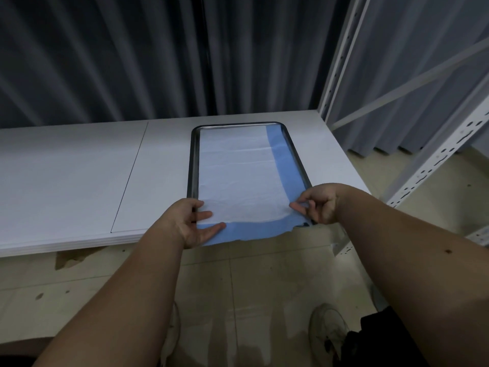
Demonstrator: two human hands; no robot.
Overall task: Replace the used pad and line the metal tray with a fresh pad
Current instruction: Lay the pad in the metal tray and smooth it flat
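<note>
My left hand [191, 223] holds the near left corner of the pad [238, 176], thumb over the top, fingers curled beneath its blue border; that grip is closed on the pad. My right hand [320, 205] pinches the near right corner between thumb and fingertips. The pad lies white side up in the metal tray [192, 165], its blue edge riding up along the right rim and spilling over the tray's near edge, past the front edge of the counter [79, 176]. The tray sits at the counter's right end, close to the shelf frame [344, 56]. Bare counter stretches away to the left.
</note>
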